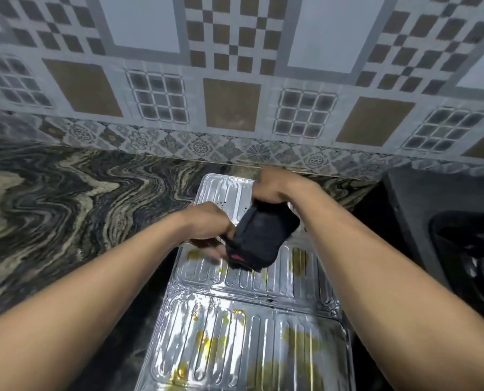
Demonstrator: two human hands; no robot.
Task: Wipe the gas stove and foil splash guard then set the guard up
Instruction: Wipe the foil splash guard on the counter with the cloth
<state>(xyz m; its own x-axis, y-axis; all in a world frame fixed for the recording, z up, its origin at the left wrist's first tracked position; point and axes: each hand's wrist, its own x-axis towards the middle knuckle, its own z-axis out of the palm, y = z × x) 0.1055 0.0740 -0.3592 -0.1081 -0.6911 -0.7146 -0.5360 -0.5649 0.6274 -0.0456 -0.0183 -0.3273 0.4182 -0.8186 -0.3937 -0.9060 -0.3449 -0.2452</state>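
Note:
The foil splash guard (pixel 243 328) lies flat on the marbled counter, its ribbed silver panels running from the wall toward me, smeared with yellow stains and a few dark specks. Above its middle panel I hold a folded black cloth (pixel 259 242) with a small pink tag at its near edge. My left hand (pixel 209 228) grips the cloth's near left end. My right hand (pixel 277 186) grips its far end from above. The gas stove (pixel 421 213) shows at the right edge, dark, with a black burner grate.
The dark swirled stone counter (pixel 74 204) spreads wide to the left of the guard. A patterned tile wall (pixel 235 80) rises directly behind the guard's far end. The stove stands close to the guard's right side.

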